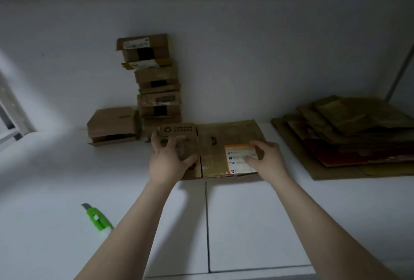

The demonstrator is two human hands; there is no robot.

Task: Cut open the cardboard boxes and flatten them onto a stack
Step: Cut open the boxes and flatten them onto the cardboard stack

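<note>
Cardboard is ranged along the far side of a white table [246, 223], against a pale wall. At the near left a green utility knife [96, 219] is laid on the tabletop, its blade end pointed away and its butt hidden behind the left forearm. Further back, a single unflattened box [113, 126] is set on its side, and just beside it a leaning tower of boxes [155, 85] is piled up against the wall.

The box being flattened [226, 136] is spread on the table at centre, directly in front of the tower. The left hand [168, 156] is laid on its left panel — the one printed with a recycling mark — with the fingers spread and released, the thumb stretched along the near edge; nothing is grasped. The right hand [267, 156] is placed over the orange-and-white shipping label [237, 160] at the box's right edge, fingers bent and thumb set on the label — whether the edge is gripped or only pressed cannot be told.

At the far right, apart from the box, a stack of flattened cardboard [349, 136] is heaped on the table.
</note>
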